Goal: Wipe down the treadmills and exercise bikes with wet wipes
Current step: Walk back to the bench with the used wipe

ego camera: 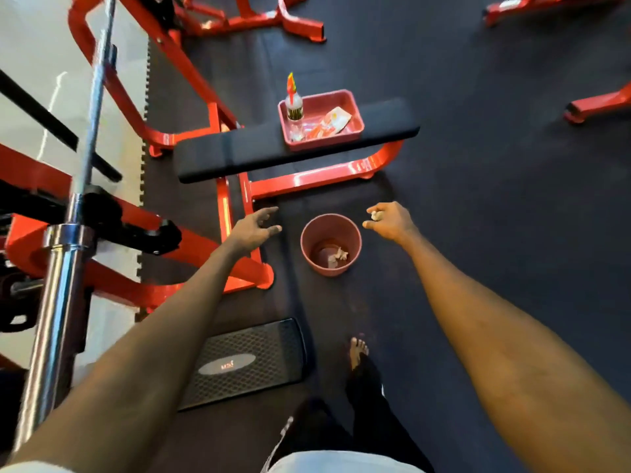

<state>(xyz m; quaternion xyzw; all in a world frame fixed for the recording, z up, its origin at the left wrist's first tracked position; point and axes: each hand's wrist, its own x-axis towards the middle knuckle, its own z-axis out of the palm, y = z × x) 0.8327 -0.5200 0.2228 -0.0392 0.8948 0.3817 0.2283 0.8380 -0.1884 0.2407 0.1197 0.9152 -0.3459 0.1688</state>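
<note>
Gym, dark rubber floor [478, 165]. Bin [314, 233] at centre; worktop [222, 158] at 12 o'clock carries tray [358, 114]. Right hand [389, 221], 3 o'clock of bin, fingers [374, 209] pinching crumpled wipe [375, 216]: light, soft, probably damp; take anywhere. Left hand [254, 228], 9 o'clock, fingers released, empty.

Bench frame [317, 180] glossy red, pad [239, 155] black; floor mat [495, 199] dark charcoal. Tray [357, 109] and bin [329, 270] both dusty pink; crumpled wipe [376, 216] in right hand [389, 221] white, scraps [338, 256] in bin likewise. Step platform [259, 346] black, diamond-grid pattern, grey oval badge; barbell [65, 254] chrome.
</note>
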